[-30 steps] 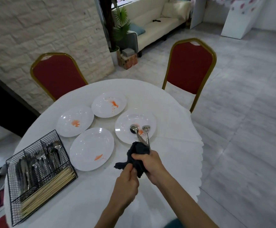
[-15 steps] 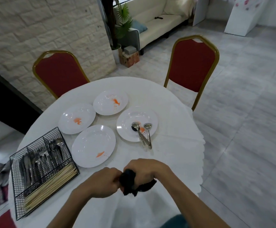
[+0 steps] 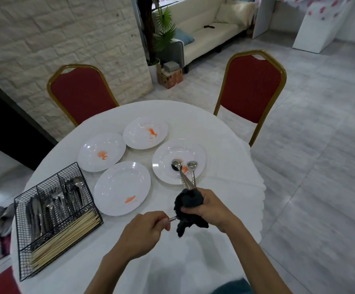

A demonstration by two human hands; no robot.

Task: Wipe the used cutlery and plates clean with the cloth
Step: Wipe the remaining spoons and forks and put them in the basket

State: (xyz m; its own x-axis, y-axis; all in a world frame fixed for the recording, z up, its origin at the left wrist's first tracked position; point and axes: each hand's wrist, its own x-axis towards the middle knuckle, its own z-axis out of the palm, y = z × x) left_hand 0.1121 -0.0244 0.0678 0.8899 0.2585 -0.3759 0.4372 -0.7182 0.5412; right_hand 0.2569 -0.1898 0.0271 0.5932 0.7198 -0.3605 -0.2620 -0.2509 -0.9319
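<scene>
While your left hand (image 3: 146,232) curls tight round one end of a thin shiny metal piece of cutlery (image 3: 173,218), your right hand (image 3: 211,209) squeezes the bunched black cloth (image 3: 188,203) round its other end. The piece lies sideways, left to right, just above the round white table (image 3: 225,166); what kind it is you cannot tell. Two silver spoons (image 3: 177,165) lie on the nearest white plate with a red smear (image 3: 168,151), bowls pointing away from you, handles toward the cloth.
</scene>
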